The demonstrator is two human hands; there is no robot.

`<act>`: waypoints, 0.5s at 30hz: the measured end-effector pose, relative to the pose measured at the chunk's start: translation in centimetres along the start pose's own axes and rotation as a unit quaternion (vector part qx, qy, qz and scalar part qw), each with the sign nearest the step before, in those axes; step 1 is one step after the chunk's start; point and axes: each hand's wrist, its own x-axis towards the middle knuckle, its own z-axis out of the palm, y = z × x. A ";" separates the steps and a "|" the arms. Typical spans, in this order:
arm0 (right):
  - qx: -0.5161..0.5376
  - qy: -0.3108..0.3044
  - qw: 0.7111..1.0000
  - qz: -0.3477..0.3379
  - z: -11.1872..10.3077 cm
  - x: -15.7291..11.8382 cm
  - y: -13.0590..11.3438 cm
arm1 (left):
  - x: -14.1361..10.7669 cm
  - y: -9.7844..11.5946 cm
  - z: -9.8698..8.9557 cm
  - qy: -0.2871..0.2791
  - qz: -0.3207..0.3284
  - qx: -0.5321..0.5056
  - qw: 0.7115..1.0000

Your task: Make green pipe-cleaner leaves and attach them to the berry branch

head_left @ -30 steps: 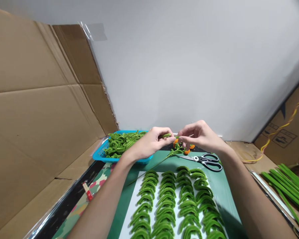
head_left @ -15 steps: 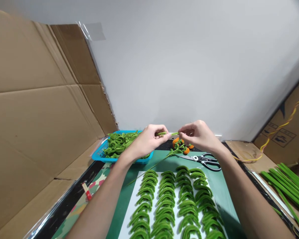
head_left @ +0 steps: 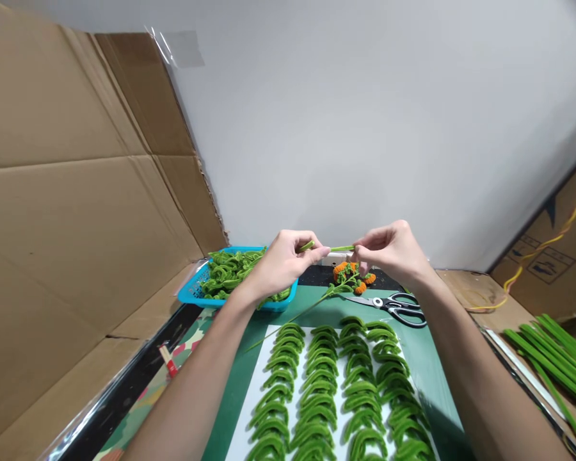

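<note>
Between my two hands, above the far part of the table, a thin green pipe cleaner [head_left: 342, 248] is stretched level. My left hand [head_left: 295, 259] pinches it, and a bent green end pokes out by the curled fingers. The other end is pinched in the fingertips of my right hand [head_left: 386, 250]. Beneath the hands lies a flower stem [head_left: 312, 310] with orange fuzzy blossoms [head_left: 348, 271]. Black-handled scissors [head_left: 388, 306] rest beside it. Nearer to me, a white sheet [head_left: 249, 410] bears rows of curved green fuzzy pieces [head_left: 319, 390].
Tangled green pieces fill a blue basket [head_left: 192, 296] at the back left. Cardboard [head_left: 77, 211] walls the left side. Straight green pipe cleaners [head_left: 552, 358] lie at the right, near a yellow cord [head_left: 511, 282]. A red-and-wood clip [head_left: 169, 362] sits left of my forearm.
My hands have moved slightly apart, the right one to the right, so more of the green pipe cleaner shows between them. The view has shifted a little.
</note>
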 end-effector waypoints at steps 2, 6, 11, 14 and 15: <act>0.034 -0.018 0.999 0.005 -0.2 -0.1 0.0 | 0.0 0.0 -0.2 -0.007 0.001 -0.004 1.000; 0.104 -0.056 0.993 -0.003 -0.6 -0.1 0.2 | -0.1 0.2 -0.5 -0.017 0.005 -0.011 1.000; 0.112 -0.104 0.988 -0.030 -1.2 -0.1 0.5 | -0.3 0.8 -0.7 0.003 -0.006 -0.026 1.000; 0.092 -0.135 0.986 -0.023 -1.4 -0.2 0.4 | -0.3 0.9 -0.6 0.014 -0.012 -0.028 0.999; 0.089 -0.139 0.986 -0.020 -1.4 -0.3 0.3 | -0.3 0.9 -0.6 0.014 -0.013 -0.029 0.999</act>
